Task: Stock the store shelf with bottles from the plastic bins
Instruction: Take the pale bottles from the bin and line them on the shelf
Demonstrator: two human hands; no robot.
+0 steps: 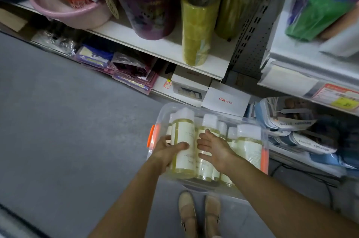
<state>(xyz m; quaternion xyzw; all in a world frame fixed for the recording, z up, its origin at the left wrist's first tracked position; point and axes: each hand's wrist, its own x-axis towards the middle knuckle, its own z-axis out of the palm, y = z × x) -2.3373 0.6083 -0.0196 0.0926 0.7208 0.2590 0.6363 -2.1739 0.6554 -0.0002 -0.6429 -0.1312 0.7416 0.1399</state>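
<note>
Just the one view: a wide-angle cam on the person's head, tilted steeply down and forward. The clear bin point(164, 108) sits close below, shelves point(155, 45) curve across the top, shoes point(187, 212) at the bottom edge.

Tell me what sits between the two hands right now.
A pale-yellow bottle, gripped by the left hand; the right hand lies open beside it, per the head view.

Floor: grey floor point(68, 121), plain, across the left and near side.
Shelving: white shelf point(155, 45) far centre; grey perforated upright point(250, 29) right of it.
Light: dim overall, brightest far right.
</note>
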